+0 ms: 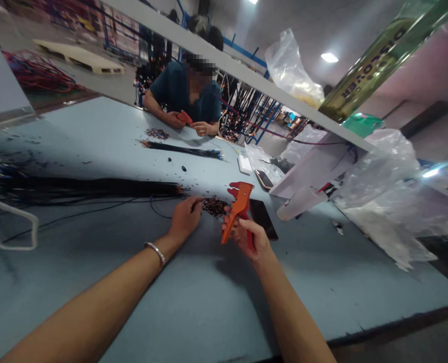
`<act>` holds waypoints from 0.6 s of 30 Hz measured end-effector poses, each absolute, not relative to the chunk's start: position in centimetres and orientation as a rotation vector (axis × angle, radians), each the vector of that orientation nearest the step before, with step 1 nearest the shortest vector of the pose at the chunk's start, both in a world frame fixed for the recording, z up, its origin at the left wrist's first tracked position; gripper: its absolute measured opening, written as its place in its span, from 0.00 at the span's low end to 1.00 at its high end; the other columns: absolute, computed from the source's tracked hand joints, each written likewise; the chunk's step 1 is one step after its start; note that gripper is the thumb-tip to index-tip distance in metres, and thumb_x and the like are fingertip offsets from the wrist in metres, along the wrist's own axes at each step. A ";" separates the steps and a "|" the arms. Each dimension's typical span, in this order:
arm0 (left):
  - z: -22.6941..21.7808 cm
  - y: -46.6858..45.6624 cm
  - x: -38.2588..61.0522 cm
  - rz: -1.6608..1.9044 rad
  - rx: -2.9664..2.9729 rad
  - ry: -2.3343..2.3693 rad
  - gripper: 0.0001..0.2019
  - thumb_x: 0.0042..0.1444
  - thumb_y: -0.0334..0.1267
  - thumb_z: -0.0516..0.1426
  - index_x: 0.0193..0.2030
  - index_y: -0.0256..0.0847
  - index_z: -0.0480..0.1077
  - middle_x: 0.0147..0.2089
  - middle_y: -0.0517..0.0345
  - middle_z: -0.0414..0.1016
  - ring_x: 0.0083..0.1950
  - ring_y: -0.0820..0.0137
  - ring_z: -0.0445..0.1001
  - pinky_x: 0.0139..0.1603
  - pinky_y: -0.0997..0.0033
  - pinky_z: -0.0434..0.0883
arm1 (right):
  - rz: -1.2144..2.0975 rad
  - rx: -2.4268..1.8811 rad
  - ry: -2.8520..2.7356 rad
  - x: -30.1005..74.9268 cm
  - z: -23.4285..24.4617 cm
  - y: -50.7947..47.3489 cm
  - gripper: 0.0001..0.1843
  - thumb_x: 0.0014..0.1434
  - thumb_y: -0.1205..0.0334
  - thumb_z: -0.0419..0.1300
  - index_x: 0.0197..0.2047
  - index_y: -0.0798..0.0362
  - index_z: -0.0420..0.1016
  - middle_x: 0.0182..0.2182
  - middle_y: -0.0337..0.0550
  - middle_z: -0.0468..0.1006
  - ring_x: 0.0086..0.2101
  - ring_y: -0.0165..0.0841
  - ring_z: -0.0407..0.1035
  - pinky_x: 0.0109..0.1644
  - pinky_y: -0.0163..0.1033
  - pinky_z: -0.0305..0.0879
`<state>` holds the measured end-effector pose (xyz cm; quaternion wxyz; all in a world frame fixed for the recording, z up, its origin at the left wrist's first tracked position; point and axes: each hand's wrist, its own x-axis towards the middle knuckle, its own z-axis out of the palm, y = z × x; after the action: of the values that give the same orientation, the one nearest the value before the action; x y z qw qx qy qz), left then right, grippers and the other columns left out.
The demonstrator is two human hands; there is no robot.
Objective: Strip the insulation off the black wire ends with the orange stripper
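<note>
My right hand (pixel 252 237) is wrapped round the handles of an orange and red wire stripper (pixel 241 199), its jaws pointing up and away from me. To its left, my left hand (pixel 186 217) is closed, fingertips pinched, with a dark bit of black cable (pixel 192 207) showing between them. A thin cable loop runs along the table to this hand; its end is hard to make out. Just beyond both hands lies a pile of small dark offcuts (pixel 214 206). A thick bundle of black cables (pixel 95 186) stretches across the table to the left.
Opposite sits a person (pixel 186 96) holding a red tool, near a smaller cable bundle (pixel 182 149). A dark phone (pixel 263 219) lies right of my hand, by a white roll (pixel 301 201) and plastic bags (pixel 382 171). A white metal frame (pixel 35 232) stands left; a shelf beam crosses above.
</note>
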<state>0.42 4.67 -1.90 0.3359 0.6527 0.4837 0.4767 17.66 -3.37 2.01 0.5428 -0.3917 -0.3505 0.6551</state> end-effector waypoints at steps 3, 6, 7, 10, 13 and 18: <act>-2.0 4.7 0.4 1.187 1.682 1.257 0.10 0.53 0.36 0.52 0.35 0.37 0.74 0.24 0.60 0.73 0.26 0.70 0.70 0.30 0.73 0.64 | 1.642 -0.839 -0.760 17.6 2.2 -3.6 0.19 0.47 0.63 0.61 0.45 0.53 0.75 0.33 0.42 0.79 0.33 0.37 0.74 0.41 0.44 0.71; -2.0 4.4 0.3 1.209 1.689 1.250 0.09 0.54 0.36 0.53 0.34 0.37 0.74 0.25 0.59 0.74 0.28 0.70 0.70 0.31 0.73 0.64 | 1.735 -0.883 -0.708 17.4 1.7 -4.3 0.16 0.50 0.62 0.62 0.44 0.55 0.75 0.32 0.42 0.79 0.31 0.35 0.73 0.40 0.44 0.71; -1.9 4.3 0.3 1.232 1.713 1.251 0.09 0.55 0.36 0.53 0.34 0.37 0.74 0.27 0.58 0.75 0.29 0.70 0.71 0.32 0.73 0.65 | 1.761 -0.897 -0.697 17.3 1.4 -4.7 0.16 0.51 0.61 0.61 0.44 0.55 0.75 0.31 0.43 0.79 0.31 0.35 0.73 0.40 0.44 0.71; -1.8 3.9 0.3 1.248 1.824 1.239 0.09 0.57 0.37 0.53 0.35 0.39 0.74 0.32 0.57 0.77 0.32 0.69 0.71 0.33 0.73 0.64 | 1.812 -0.865 -0.679 17.2 0.4 -6.1 0.18 0.53 0.58 0.61 0.47 0.56 0.75 0.32 0.43 0.79 0.31 0.35 0.73 0.39 0.44 0.71; -1.7 3.7 0.3 1.237 1.898 1.157 0.10 0.58 0.38 0.52 0.35 0.39 0.74 0.31 0.58 0.76 0.31 0.70 0.71 0.32 0.73 0.63 | 1.808 -0.819 -0.685 17.5 -0.2 -7.0 0.20 0.52 0.56 0.62 0.47 0.55 0.75 0.33 0.43 0.79 0.31 0.35 0.74 0.38 0.43 0.71; -1.4 3.7 0.3 1.275 1.893 1.046 0.10 0.58 0.37 0.51 0.34 0.38 0.73 0.30 0.59 0.75 0.31 0.71 0.70 0.33 0.74 0.65 | 1.819 -0.802 -0.727 18.1 -0.2 -7.1 0.20 0.52 0.57 0.62 0.47 0.55 0.74 0.33 0.43 0.78 0.31 0.35 0.73 0.38 0.43 0.71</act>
<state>0.30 3.69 -1.42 0.3104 0.7169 0.3960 0.4826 18.11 -7.08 -0.24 0.4901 -0.3302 -0.2994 0.7491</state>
